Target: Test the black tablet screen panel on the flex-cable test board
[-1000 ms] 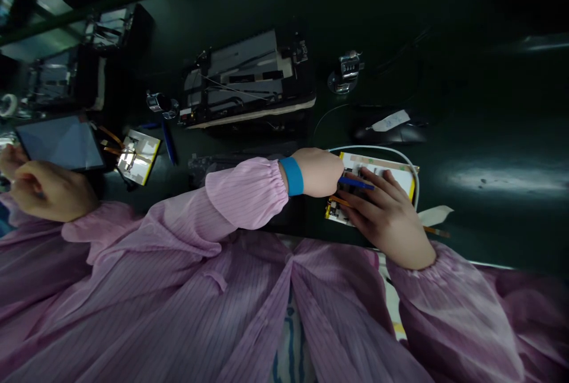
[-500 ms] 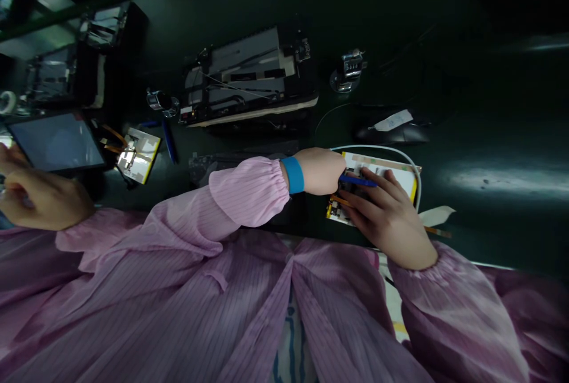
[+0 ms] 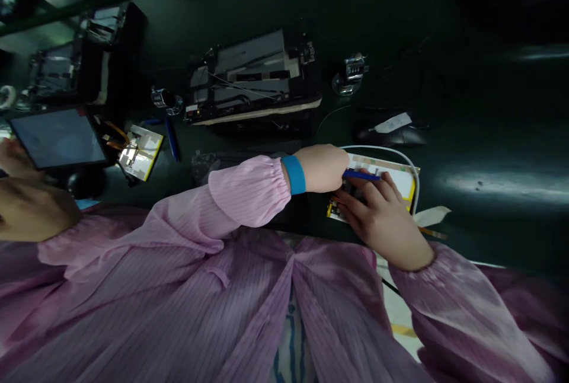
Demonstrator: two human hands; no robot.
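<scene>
Head view, tight quarters: between left hand (image 3: 324,168) and right hand (image 3: 387,222), blue tool (image 3: 361,175)! Can't tell either hold. Under right hand, yellow-edged panel (image 3: 403,178); could get scratched by any tool slip.

The bare left hand (image 3: 326,168) curls, its pink-sleeved forearm (image 3: 249,193) angled rightward. The bare right hand (image 3: 384,217) bends its fingers (image 3: 372,194).

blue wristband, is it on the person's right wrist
No, the blue wristband is on the wrist of the left hand, while no band shows between the right hand and its pink cuff.
</scene>
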